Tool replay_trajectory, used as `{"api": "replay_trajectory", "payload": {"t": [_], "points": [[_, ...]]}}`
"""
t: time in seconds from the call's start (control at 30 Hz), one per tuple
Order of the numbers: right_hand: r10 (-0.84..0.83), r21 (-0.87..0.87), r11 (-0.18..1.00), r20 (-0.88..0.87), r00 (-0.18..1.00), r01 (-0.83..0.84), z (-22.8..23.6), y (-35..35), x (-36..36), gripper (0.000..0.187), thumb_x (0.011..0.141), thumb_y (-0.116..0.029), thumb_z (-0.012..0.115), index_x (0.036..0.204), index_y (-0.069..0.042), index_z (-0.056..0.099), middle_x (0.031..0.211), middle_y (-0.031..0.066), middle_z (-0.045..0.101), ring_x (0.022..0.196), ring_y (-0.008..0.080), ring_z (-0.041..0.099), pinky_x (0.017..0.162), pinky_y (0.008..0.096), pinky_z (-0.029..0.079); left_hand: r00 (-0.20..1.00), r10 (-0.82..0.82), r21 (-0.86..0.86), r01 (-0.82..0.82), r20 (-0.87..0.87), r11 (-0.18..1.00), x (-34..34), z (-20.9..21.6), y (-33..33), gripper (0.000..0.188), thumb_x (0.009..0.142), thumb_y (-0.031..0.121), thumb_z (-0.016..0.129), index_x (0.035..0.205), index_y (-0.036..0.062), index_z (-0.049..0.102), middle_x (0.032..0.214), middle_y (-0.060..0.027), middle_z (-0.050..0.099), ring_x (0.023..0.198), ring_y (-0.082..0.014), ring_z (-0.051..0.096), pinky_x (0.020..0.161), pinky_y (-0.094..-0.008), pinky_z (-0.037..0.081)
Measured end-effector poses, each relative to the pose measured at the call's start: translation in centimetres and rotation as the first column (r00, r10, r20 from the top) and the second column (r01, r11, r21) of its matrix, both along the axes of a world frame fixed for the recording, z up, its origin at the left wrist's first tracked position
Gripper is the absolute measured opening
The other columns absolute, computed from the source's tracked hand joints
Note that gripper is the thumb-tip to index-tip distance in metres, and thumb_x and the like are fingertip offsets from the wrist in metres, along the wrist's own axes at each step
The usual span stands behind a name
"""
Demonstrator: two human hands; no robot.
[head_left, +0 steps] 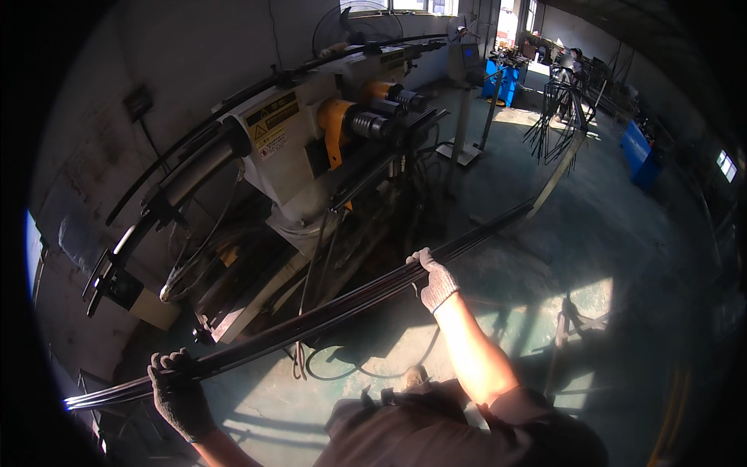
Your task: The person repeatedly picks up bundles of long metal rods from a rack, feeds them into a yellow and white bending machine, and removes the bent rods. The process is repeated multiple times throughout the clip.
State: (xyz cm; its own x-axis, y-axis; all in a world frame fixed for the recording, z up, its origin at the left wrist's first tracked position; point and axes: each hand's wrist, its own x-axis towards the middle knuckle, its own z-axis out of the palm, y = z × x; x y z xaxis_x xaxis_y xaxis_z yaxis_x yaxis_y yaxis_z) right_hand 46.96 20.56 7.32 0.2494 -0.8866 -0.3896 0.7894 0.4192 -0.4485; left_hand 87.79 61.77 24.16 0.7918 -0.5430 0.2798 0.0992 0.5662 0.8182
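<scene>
A bundle of long, thin dark metal bars [311,321] runs across in front of me, from the lower left up to the right. My left hand [180,395], in a dark-looking knit glove, grips it near the left end, where the bar tips shine in the light. Further right, my right hand [436,282], in a pale knit glove, is closed around the middle of the bundle. The undersides of both grips are partly hidden. The bars' far right stretch passes beside a pale strip [556,175].
A large grey machine [272,148] with orange brackets and dark rollers stands beyond the bundle. A screen on a stand [467,58], blue cabinets [504,82] and a rack of thin dark rods [562,105] are further back. Cables [331,366] lie on the green floor.
</scene>
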Motion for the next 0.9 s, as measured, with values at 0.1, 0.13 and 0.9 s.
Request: {"api": "replay_trajectory", "payload": {"t": [0.1, 0.13, 0.9], "points": [[-0.038, 0.047, 0.998, -0.080, 0.996, 0.042, 2.4, -8.7, 1.2, 0.017, 0.101, -0.025, 0.087, 0.107, -0.015, 0.075, 0.101, 0.0014, 0.078, 0.097, 0.0217, 0.076, 0.090, 0.0401, 0.063, 0.987, -0.040, -0.050, 0.032, -0.153, 0.998, -1.0, -1.1, -5.0, 0.030, 0.120, 0.030, 0.056, 0.129, 0.0021, 0.064, 0.109, -0.0061, 0.064, 0.111, -0.0267, 0.065, 0.117, -0.0492, 0.049], [-0.017, 0.099, 0.995, -0.086, 0.996, 0.025, 3.4, -11.5, 1.6, 0.017, 0.105, -0.009, 0.080, 0.119, -0.005, 0.072, 0.106, 0.0110, 0.075, 0.099, 0.0286, 0.074, 0.090, 0.0448, 0.065, 1.000, -0.011, 0.072, 0.012, -0.013, 0.997, -0.8, -1.5, -6.5, 0.028, 0.120, 0.030, 0.056, 0.126, 0.0032, 0.061, 0.109, -0.0056, 0.062, 0.111, -0.0258, 0.064, 0.117, -0.0479, 0.048], [0.175, -0.172, 0.968, -0.069, 0.982, -0.184, 6.7, -51.8, 12.6, 0.035, 0.102, -0.034, 0.074, 0.126, -0.009, 0.073, 0.109, 0.0060, 0.074, 0.103, 0.0243, 0.071, 0.090, 0.0432, 0.058, 0.698, 0.142, 0.567, -0.668, 0.702, 0.481, 4.8, -12.9, -34.6, 0.043, 0.098, -0.006, 0.061, 0.140, -0.0036, 0.072, 0.146, -0.0220, 0.072, 0.133, -0.0307, 0.072, 0.112, -0.0382, 0.056]]}}
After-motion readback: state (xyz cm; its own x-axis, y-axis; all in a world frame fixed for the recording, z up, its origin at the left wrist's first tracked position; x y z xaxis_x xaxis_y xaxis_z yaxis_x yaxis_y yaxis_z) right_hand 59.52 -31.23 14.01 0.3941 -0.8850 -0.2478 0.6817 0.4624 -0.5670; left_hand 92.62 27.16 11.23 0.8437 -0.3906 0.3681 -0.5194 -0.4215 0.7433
